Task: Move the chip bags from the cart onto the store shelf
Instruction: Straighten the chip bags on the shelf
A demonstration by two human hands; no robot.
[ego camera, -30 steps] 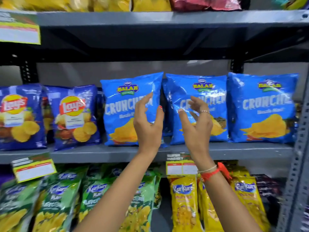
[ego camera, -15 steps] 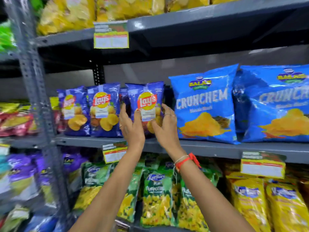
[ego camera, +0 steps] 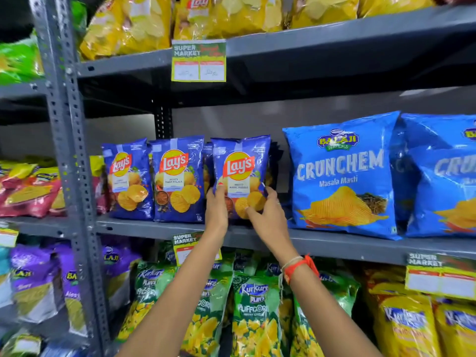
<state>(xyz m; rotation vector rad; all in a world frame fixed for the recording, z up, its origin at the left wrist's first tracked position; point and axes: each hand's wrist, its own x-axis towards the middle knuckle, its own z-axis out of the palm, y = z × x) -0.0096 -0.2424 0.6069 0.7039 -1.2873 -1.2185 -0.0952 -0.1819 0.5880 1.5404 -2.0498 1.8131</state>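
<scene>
Both hands are closed on one dark-blue Lay's bag (ego camera: 240, 176): left hand (ego camera: 216, 208) pinching its lower left edge, right hand (ego camera: 266, 215) cupped around its lower right corner. Bag is held upright at the middle shelf (ego camera: 334, 244), rightmost of three. Step judged: seating and facing. Next: release, return to cart (not in view). Light-blue Crunchem bags (ego camera: 340, 176) are stocked beside it.

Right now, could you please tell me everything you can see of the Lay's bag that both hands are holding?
The Lay's bag is glossy dark blue foil with a red-and-yellow logo and pictured ridged chips. It stands upright on the grey middle shelf, rightmost of three fronts, beside the larger Crunchem bag. The left hand pinches its lower left edge; the right hand cups its lower right corner.
</scene>
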